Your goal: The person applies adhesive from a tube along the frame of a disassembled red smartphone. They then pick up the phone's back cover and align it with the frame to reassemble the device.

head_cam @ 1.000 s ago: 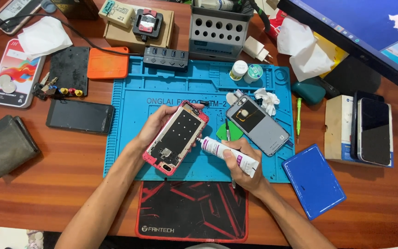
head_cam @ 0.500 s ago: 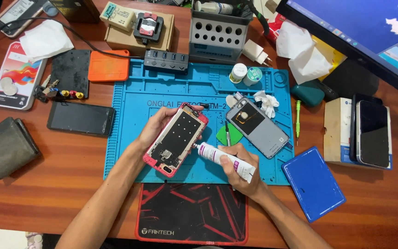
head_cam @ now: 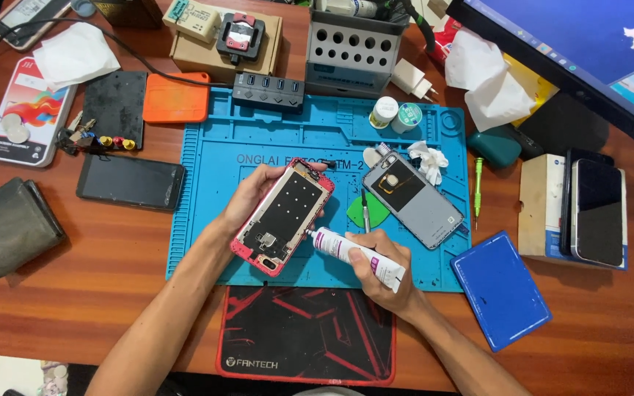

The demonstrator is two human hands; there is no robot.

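My left hand (head_cam: 247, 196) holds an opened phone frame (head_cam: 284, 216) with a pink-red rim, its black inner plate facing up, above the blue work mat (head_cam: 207, 249). My right hand (head_cam: 381, 264) grips a white glue tube (head_cam: 354, 253). The tube's nozzle points left and touches the frame's right edge. A grey phone back cover (head_cam: 418, 202) lies on the mat to the right, beside a green pick (head_cam: 376, 209) and a thin tool (head_cam: 365, 209).
A black phone (head_cam: 130, 181) lies left of the mat, a dark wallet (head_cam: 9, 226) further left. A blue pad (head_cam: 500, 290) and a box with a phone (head_cam: 596, 213) sit on the right. A grey tool holder (head_cam: 350, 51), small jars (head_cam: 396, 115) and a monitor (head_cam: 588, 51) stand behind. A black-red pad (head_cam: 306, 330) lies below.
The phone frame has shifted slightly and the glue tube's nozzle has moved in to the frame's right edge. Both hands keep their hold.
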